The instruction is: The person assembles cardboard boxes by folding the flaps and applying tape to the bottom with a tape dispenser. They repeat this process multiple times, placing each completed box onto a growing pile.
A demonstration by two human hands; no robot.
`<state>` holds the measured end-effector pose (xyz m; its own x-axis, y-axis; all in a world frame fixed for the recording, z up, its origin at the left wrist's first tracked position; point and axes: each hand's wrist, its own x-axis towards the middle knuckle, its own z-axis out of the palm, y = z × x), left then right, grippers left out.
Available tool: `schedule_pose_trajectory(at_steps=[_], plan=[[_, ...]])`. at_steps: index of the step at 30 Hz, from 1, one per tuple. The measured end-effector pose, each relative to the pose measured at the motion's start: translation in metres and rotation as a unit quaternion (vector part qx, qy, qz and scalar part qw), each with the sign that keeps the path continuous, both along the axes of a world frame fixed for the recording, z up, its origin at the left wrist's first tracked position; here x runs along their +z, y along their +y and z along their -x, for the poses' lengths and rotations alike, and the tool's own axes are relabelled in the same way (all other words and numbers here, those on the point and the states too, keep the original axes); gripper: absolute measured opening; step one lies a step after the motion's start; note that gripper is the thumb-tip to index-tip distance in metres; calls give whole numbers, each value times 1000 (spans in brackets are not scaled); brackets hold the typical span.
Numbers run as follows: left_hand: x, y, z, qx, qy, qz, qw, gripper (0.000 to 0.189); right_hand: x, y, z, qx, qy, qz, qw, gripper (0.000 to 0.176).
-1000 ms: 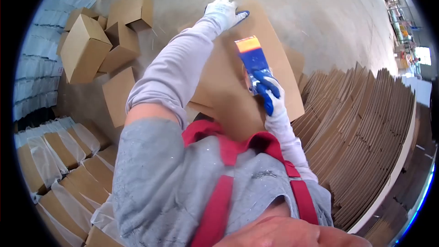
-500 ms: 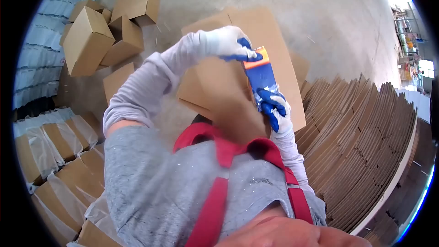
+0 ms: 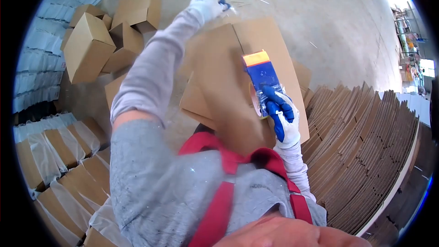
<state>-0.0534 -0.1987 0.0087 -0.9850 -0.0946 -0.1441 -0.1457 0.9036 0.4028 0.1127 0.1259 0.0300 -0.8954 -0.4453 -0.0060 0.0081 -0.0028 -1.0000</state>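
Observation:
A blue tape dispenser (image 3: 264,71) with an orange-yellow end lies over the cardboard box (image 3: 219,59), gripped by my right hand (image 3: 284,116) near its lower end. Part of a tape roll (image 3: 253,98) shows at the dispenser's left side. My left hand (image 3: 210,7) is raised beyond the far left corner of the box, clear of the dispenser. Its fingers are closed, and a blurred see-through scrap (image 3: 232,11) shows at the fingertips. Both hands wear white gloves with blue-coated fingers.
Several folded-open cartons (image 3: 89,48) stand on the floor at the far left. Flat cardboard sheets (image 3: 361,151) are stacked upright on the right. Rows of boxes with white plastic liners (image 3: 68,142) line the near left, and pale blue-white bundles (image 3: 39,71) are piled behind them.
My left hand has left the orange end of the dispenser and moved away, forward and to the left. My right hand keeps the dispenser in nearly the same place.

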Motion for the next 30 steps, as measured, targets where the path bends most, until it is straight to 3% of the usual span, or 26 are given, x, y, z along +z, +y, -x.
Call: schedule_pose_trajectory(at_steps=[2, 4, 10, 12, 13, 14, 15, 16, 18, 20, 22, 24, 25, 27, 28, 29, 30], plan=[[-30, 1, 22, 4, -226, 12, 974, 28, -4, 3, 3, 5, 8, -40, 999, 33], [-104, 1, 24, -34, -207, 36, 977, 36, -2, 2, 3, -3, -20, -33, 999, 34], [-35, 8, 17, -11, -148, 197, 969, 50, -11, -5, 14, 7, 30, -11, 999, 33], [-10, 51, 10, -19, -31, 19, 999, 54, -24, -3, 12, 12, 54, -29, 998, 32], [-11, 70, -8, -32, -58, 14, 998, 54, -16, 3, 5, 27, 61, -27, 997, 30], [-13, 86, -26, -4, -54, 45, 998, 58, -3, 13, -15, 11, -23, 3, 1000, 28], [-16, 97, -32, 19, -35, 80, 996, 62, -9, 43, -43, 7, 139, -71, 988, 26], [-27, 86, -27, -6, -3, 87, 996, 67, -9, 84, -79, 5, 298, -153, 942, 25], [-42, 70, -16, 7, -14, 123, 992, 71, 16, 150, -152, -20, 43, -216, 975, 20], [-57, 52, 4, 32, 4, 157, 987, 72, -4, 220, -213, 17, -82, -134, 987, 24], [-37, 73, -11, 42, 47, 137, 989, 67, -31, 242, -256, -34, -110, -129, 985, 33], [-15, 114, -44, 12, 248, 112, 962, 53, -40, 219, -234, -53, -59, -244, 967, 28], [-16, 134, -50, -23, 214, 277, 936, 53, -55, 206, -218, -52, -24, -240, 969, 27], [5, 202, -142, -297, 212, 134, 921, 57, -72, 190, -195, -46, 19, -226, 973, 27], [16, 235, -188, -421, 170, 56, 889, 62, -74, 184, -190, -41, -3, -203, 978, 27], [-2, 265, -233, -438, 157, 22, 885, 70, -75, 175, -188, -36, -29, -182, 982, 27], [-8, 279, -248, -435, 117, 42, 892, 70, -63, 162, -183, -123, -210, -22, 970, 25]])
